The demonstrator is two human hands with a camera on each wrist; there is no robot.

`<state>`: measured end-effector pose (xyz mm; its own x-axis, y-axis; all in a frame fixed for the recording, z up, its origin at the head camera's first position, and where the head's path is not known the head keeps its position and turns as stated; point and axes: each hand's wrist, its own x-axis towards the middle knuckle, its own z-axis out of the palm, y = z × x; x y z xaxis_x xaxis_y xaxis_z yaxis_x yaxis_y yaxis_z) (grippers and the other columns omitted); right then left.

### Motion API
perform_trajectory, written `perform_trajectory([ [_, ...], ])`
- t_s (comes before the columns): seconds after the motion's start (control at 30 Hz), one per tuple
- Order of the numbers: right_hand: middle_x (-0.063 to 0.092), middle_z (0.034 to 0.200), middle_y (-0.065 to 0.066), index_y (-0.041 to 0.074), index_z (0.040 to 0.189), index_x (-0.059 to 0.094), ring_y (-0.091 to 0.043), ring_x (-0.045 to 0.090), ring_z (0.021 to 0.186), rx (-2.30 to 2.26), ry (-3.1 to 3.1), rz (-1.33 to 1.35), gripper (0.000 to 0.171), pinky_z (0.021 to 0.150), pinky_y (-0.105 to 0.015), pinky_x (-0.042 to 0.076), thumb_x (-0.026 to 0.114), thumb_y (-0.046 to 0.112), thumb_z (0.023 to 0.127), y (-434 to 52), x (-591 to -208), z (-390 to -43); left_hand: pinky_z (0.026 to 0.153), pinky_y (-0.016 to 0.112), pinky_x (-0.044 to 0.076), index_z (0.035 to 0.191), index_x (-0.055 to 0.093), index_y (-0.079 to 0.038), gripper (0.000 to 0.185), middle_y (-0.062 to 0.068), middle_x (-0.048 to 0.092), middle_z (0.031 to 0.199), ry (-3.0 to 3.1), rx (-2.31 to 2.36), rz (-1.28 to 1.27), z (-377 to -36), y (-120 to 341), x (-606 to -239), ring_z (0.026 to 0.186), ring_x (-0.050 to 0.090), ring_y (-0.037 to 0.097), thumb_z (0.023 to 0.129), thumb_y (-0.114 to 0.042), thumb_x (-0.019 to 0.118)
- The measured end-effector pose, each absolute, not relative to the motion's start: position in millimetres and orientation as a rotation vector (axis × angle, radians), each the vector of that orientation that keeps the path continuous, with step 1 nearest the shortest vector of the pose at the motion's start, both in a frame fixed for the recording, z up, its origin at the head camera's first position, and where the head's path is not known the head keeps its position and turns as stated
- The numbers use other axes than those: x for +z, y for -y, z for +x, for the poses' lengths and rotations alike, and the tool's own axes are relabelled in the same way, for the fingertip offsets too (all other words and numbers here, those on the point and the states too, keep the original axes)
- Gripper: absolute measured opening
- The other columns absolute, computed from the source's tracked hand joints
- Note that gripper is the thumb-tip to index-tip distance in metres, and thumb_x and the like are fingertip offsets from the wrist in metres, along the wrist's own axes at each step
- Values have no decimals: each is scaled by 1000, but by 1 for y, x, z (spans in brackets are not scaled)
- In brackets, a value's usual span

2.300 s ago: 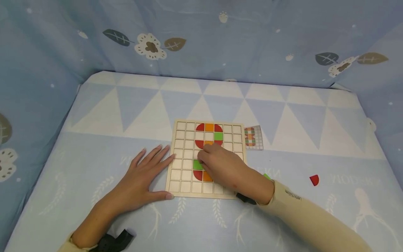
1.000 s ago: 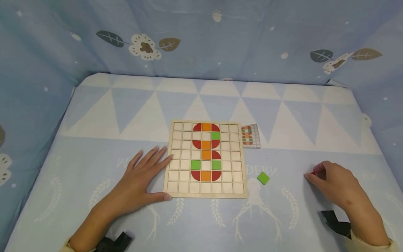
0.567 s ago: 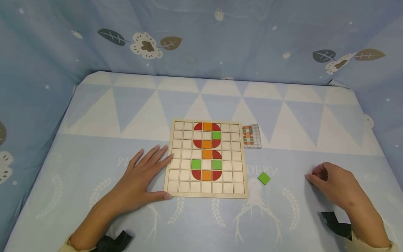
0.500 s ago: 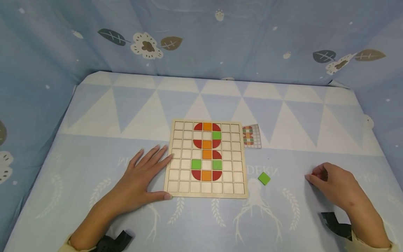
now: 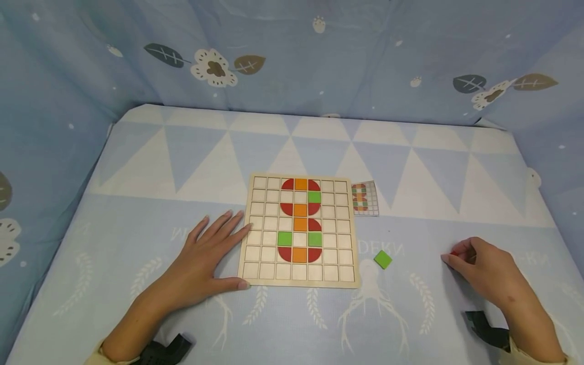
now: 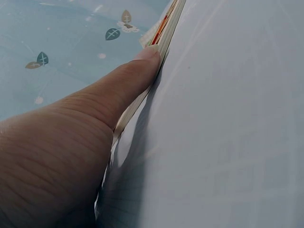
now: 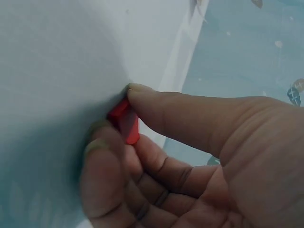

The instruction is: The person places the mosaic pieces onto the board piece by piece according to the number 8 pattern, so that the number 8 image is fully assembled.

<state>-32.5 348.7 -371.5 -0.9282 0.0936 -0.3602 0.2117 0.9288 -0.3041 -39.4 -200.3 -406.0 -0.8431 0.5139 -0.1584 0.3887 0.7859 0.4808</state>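
A wooden grid board (image 5: 262, 281) lies mid-table, with red quarter-circle, orange square and green square tiles set in its middle columns. My left hand (image 5: 201, 258) rests with spread fingers against the board's left edge; in the left wrist view the thumb (image 6: 118, 88) touches that edge. Right of the board, my right hand (image 5: 490, 271) pinches a red quarter-circle tile (image 7: 127, 122) between thumb and fingers, close to the tabletop. Most of this tile is hidden from the head view. A loose green square tile (image 5: 382, 259) lies between the board and my right hand.
A small printed pattern card (image 5: 366, 198) sits at the board's upper right edge, partly beneath or against it. Black wrist mounts (image 5: 487, 329) are strapped under both wrists. A patterned blue curtain (image 5: 292, 61) closes off the back and sides of the table.
My right hand has left the board, moved right to the loose red quarter-circle tile and pinched it. Over the last second it has hardly shifted. The left hand has stayed in place.
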Motion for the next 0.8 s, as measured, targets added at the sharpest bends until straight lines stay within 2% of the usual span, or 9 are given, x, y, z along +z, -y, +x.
perform_trajectory([
  [0.2, 65, 86, -4, -3, 105, 66, -21, 61, 79, -522, -2804, 174, 28, 61, -31, 47, 78, 20, 94, -348, -376, -27, 126, 50, -6, 168, 27, -28, 111, -4, 12, 175, -2699, 643, 701, -39, 201, -406, 161, 2, 23, 80, -75, 75],
  [0.3, 64, 83, -2, -2, 104, 68, -19, 58, 76, -536, -2830, 151, 25, 58, -28, 44, 79, 18, 94, -345, -377, -26, 126, 50, -6, 168, 27, -28, 111, -4, 12, 175, -2700, 646, 698, -39, 200, -407, 161, 2, 22, 80, -75, 75],
  [0.43, 66, 84, 0, 2, 103, 73, -11, 53, 73, -587, -2874, 91, 16, 57, -25, 43, 78, 14, 94, -341, -377, -24, 126, 50, -6, 168, 27, -29, 111, -5, 11, 175, -2699, 642, 693, -38, 200, -407, 161, 2, 22, 80, -76, 74],
  [0.6, 72, 85, 2, 4, 105, 74, -1, 58, 69, -700, -2921, -25, 10, 58, -19, 47, 74, 8, 97, -326, -370, -28, 126, 51, -5, 168, 28, -28, 111, -5, 11, 175, -2697, 648, 688, -39, 200, -406, 161, 2, 22, 79, -74, 75],
  [0.8, 74, 87, -2, 4, 107, 68, -6, 65, 67, -880, -2911, -213, 8, 58, -18, 52, 69, 3, 100, -290, -356, -47, 126, 51, -5, 168, 27, -29, 111, -5, 11, 175, -2699, 642, 691, -39, 200, -407, 161, 2, 22, 79, -75, 75],
])
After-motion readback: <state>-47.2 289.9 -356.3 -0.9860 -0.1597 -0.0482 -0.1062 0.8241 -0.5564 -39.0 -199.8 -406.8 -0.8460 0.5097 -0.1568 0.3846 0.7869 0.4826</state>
